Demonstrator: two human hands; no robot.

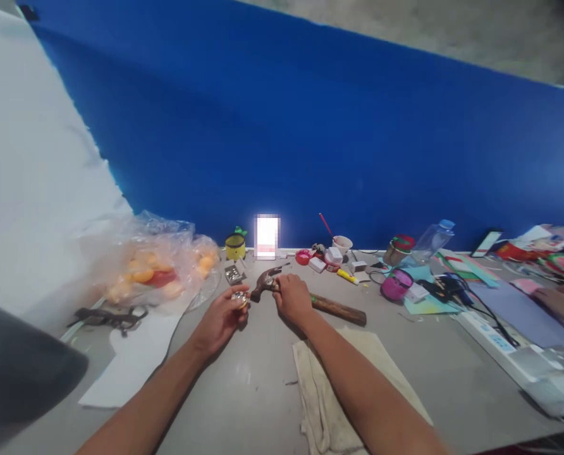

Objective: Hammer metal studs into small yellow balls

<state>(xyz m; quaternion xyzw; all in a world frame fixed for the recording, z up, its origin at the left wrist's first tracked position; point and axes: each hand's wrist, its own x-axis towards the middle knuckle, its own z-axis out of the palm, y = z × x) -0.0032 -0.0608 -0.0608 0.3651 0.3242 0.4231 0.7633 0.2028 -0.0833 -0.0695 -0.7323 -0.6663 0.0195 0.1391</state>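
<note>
My left hand (222,321) is closed on a small shiny metallic object (239,299), gold and silver in colour, whose kind I cannot make out. Just to its right is the head of a claw hammer (265,282), its claw pointing up and to the right. The fingers of my right hand (293,298) wrap the hammer near its head, and the wooden handle (341,309) extends rightward past the hand. Behind my left hand lies a small open box (233,273) with shiny pieces in it. A beige folded cloth (320,404) lies under my right forearm.
A plastic bag of orange items (153,268) lies left, near a dark tool (109,318). A yellow cup (235,246), a white cup (343,244) and small boxes line the blue wall (282,126). Right are a bottle (434,241), a power strip (500,344) and another person's hand (559,306).
</note>
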